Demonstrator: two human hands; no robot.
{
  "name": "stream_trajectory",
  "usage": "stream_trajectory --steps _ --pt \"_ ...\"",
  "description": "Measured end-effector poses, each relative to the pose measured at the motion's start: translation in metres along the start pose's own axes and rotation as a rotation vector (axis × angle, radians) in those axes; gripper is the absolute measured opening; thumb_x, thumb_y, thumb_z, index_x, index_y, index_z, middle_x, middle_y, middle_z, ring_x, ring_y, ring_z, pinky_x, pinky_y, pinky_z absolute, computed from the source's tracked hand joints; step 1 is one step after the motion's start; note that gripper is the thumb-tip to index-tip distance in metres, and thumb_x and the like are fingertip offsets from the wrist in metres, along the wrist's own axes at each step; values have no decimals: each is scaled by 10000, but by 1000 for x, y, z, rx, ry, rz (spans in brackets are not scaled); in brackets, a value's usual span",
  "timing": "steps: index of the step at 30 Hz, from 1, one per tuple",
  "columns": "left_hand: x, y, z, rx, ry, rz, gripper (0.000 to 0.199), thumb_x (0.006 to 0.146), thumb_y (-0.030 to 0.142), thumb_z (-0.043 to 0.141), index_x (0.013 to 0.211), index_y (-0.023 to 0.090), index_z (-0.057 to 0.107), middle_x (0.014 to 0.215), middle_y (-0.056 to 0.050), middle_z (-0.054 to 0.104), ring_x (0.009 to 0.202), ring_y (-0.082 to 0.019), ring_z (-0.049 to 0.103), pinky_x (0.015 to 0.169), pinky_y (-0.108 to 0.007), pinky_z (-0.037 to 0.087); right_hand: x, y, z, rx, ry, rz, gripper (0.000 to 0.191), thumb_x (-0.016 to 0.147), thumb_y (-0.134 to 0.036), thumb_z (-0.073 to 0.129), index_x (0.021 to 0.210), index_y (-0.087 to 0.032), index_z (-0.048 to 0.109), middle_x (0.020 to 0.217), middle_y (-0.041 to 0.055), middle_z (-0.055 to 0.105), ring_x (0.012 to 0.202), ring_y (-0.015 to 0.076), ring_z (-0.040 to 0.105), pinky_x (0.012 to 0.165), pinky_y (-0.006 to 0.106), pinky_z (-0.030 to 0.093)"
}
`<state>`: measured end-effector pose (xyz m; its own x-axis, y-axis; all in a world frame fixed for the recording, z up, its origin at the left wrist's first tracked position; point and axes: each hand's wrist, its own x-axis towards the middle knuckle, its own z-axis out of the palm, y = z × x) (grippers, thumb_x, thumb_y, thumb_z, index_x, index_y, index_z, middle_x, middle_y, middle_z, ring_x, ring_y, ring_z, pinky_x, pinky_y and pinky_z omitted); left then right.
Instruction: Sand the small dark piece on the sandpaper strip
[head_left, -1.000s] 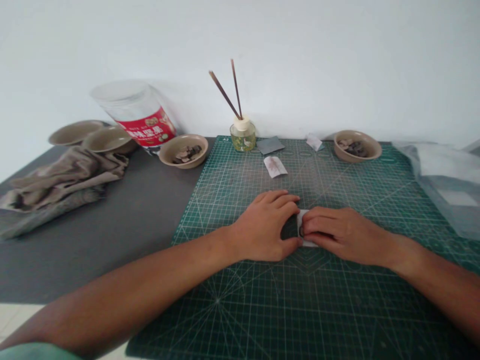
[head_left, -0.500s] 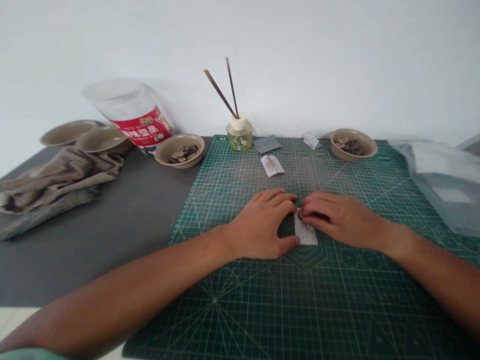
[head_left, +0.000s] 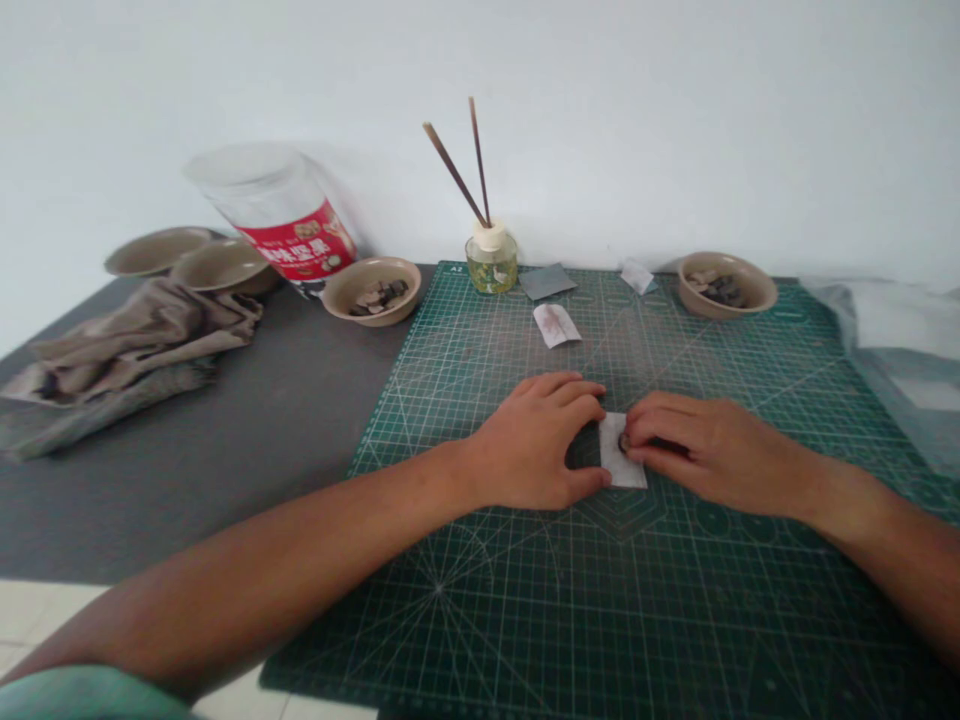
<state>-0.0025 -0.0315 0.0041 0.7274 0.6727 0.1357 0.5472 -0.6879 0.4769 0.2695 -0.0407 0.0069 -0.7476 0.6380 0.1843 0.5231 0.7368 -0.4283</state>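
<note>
A small white sheet (head_left: 613,463) lies on the green cutting mat (head_left: 495,580). My left hand (head_left: 538,440) rests beside it with thumb and fingers spread, their tips at the sheet's left edge and corner. Over the sheet's right side, the fingertips of my right hand (head_left: 694,445) pinch a small dark round piece (head_left: 623,442) against the sheet. The fingers partly cover the piece.
Bowls of small pieces stand at the back, one left (head_left: 373,292) and one right (head_left: 727,286). Between them are a reed diffuser (head_left: 491,262), a grey sheet (head_left: 548,282) and white scraps (head_left: 556,326). A jar (head_left: 289,225), cloth (head_left: 142,335) and plastic bag (head_left: 900,350) flank them.
The view has shifted a little. My right hand has moved slightly right and down across the sheet with the dark piece; my left hand stays at the sheet's left edge.
</note>
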Motion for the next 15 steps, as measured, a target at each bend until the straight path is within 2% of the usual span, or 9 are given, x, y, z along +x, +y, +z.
stream_trajectory --steps 3,8,13,15 --pt "0 -1 1 1 6 15 537 895 495 837 1321 200 695 1644 -143 617 1613 -386 475 1340 -607 386 0 -6 5 27 -25 -46 131 1099 -265 618 1027 -262 727 1005 14 783 826 167 760 697 293 558" --pt "0 -2 1 4 8 11 537 895 495 839 1332 219 691 1650 -134 612 1614 -385 474 1335 -621 385 7 2 8 -52 94 3 134 1078 -244 619 1059 -253 751 1101 62 809 944 226 782 767 339 605" --pt "0 -1 1 8 7 11 564 899 506 838 1352 204 691 1646 -140 616 1616 -387 471 1335 -611 391 2 4 0 35 -20 -82 133 1089 -232 614 1050 -261 738 1051 21 803 882 178 786 750 298 579" --pt "0 0 1 9 5 21 566 902 506 837 1350 191 691 1640 -147 621 1610 -383 478 1336 -606 391 1 3 3 16 -9 -93 139 1099 -231 603 1052 -260 731 1046 21 798 865 174 780 725 292 567"
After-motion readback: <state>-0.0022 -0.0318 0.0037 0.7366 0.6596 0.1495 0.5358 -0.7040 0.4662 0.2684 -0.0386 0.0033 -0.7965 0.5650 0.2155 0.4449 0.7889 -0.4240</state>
